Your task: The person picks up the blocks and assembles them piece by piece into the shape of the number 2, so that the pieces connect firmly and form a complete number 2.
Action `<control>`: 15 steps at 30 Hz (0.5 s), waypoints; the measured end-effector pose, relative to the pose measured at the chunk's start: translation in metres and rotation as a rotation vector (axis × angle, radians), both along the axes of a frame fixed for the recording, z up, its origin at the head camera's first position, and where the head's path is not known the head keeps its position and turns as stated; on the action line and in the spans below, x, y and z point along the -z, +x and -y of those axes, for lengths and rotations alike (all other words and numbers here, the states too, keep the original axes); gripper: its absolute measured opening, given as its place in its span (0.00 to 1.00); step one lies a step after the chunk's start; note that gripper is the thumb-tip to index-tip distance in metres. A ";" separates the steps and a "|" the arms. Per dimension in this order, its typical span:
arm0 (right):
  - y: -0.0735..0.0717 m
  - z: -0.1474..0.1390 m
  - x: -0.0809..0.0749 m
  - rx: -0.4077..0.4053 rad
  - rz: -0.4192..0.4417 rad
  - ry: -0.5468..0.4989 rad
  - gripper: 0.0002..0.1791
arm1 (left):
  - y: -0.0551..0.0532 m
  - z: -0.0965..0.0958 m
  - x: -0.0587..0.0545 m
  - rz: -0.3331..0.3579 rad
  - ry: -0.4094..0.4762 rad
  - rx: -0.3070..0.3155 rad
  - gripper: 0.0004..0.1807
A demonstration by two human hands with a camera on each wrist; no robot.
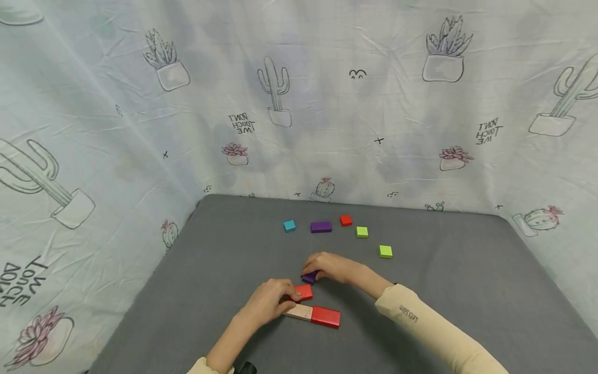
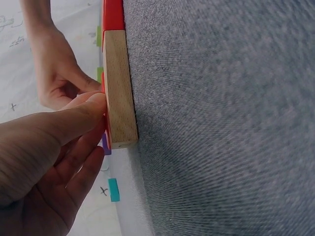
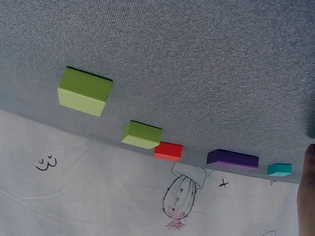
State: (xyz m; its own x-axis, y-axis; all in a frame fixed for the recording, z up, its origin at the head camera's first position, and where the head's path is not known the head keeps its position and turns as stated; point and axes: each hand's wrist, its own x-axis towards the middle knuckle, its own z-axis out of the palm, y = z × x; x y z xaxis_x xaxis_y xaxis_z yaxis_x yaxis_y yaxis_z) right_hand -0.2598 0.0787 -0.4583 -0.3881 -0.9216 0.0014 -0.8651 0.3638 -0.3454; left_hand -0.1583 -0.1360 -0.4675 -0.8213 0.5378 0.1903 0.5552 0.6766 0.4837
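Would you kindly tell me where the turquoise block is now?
In the head view, the turquoise block lies near the far edge of the gray table, leftmost of the blocks there, just left of a purple block.

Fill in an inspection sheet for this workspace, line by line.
Surface: grey table with a fabric-like texture.
Job's things: near purple block; near red block; wooden piece end to end with a long red piece.
Clutter: blue block, far purple block, far red block, far green block, nearer green block, all lying apart.
Left hand: fingers on near red block.
Right hand: grips near purple block.
Cables: nothing seen.
Surroundings: pale sheet printed with potted plants.
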 end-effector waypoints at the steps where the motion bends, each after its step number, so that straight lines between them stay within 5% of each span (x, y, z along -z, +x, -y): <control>1: 0.000 0.000 0.000 -0.003 0.003 -0.005 0.17 | 0.000 0.000 0.000 0.004 0.001 0.000 0.07; 15: 0.003 0.004 0.001 -0.007 0.023 -0.002 0.18 | 0.000 -0.003 0.002 0.020 -0.001 -0.006 0.07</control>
